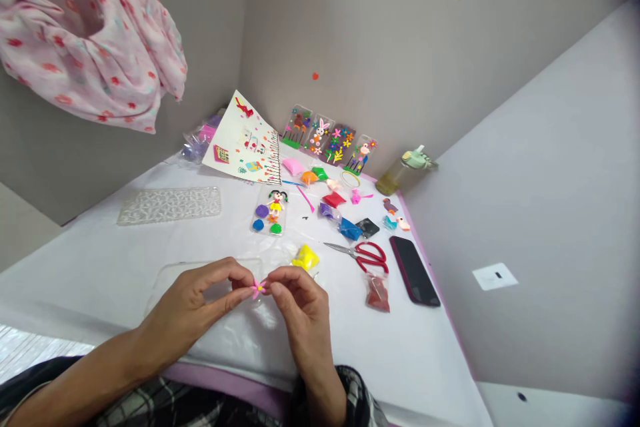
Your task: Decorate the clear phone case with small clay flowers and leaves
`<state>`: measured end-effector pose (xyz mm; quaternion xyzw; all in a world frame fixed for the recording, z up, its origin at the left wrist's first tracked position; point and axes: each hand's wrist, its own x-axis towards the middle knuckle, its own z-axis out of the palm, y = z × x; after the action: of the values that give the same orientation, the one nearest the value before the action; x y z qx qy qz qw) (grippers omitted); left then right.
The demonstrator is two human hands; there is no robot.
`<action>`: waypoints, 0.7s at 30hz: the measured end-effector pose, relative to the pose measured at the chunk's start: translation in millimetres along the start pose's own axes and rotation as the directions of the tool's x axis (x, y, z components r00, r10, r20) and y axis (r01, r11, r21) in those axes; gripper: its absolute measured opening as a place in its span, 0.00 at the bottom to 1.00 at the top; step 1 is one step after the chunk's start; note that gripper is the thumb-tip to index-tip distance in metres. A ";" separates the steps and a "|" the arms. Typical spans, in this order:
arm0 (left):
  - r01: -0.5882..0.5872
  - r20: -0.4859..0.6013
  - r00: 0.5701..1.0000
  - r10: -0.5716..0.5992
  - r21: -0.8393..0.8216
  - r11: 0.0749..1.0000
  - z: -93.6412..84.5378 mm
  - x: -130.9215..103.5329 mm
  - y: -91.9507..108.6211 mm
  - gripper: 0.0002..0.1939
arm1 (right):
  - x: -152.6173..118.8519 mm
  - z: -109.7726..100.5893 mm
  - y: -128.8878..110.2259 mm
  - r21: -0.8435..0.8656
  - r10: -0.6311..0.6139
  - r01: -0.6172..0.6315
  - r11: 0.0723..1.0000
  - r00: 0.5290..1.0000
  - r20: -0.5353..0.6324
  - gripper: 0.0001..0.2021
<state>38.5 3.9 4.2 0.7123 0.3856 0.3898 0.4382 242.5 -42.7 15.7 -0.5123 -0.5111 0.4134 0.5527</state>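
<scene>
A small pink clay flower [259, 289] with a yellow centre is held between my two hands, above the front of the white-covered table. My left hand [207, 293] pinches its left side between thumb and fingertips. From the right, my right hand [301, 307] grips the flower's other edge, fingers curled. Under my left hand lies a clear plastic tray [165, 277], partly hidden. Just beyond my right hand is a packet of yellow clay [306, 257]. Farther back, a clear case [270, 211] carries a clay doll and purple, blue and green clay pieces.
Red-handled scissors [370, 255], a phone [414, 271] and a brown clay packet [377, 292] lie to the right. A bottle [404, 172] and decorated cases [319, 133] stand at the back. A textured clear sheet [170, 205] lies left; patterned cloth [95, 73] hangs above.
</scene>
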 end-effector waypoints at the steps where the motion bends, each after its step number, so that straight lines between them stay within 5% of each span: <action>1: 0.002 0.010 1.000 -0.002 -0.001 1.000 -0.2 0.3 0.2 0.11 | 0.2 -0.9 -0.2 -0.002 0.001 -0.001 1.000 1.000 0.007 0.05; 21: -0.012 0.050 0.999 0.014 -0.038 0.999 -0.8 1.0 3.6 0.09 | 2.4 -2.0 -4.7 0.085 0.102 -0.109 0.990 0.991 0.087 0.08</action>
<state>38.9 3.9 8.0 0.7158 0.3624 0.3819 0.4587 244.6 -41.2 20.8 -0.4960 -0.4866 0.4852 0.5309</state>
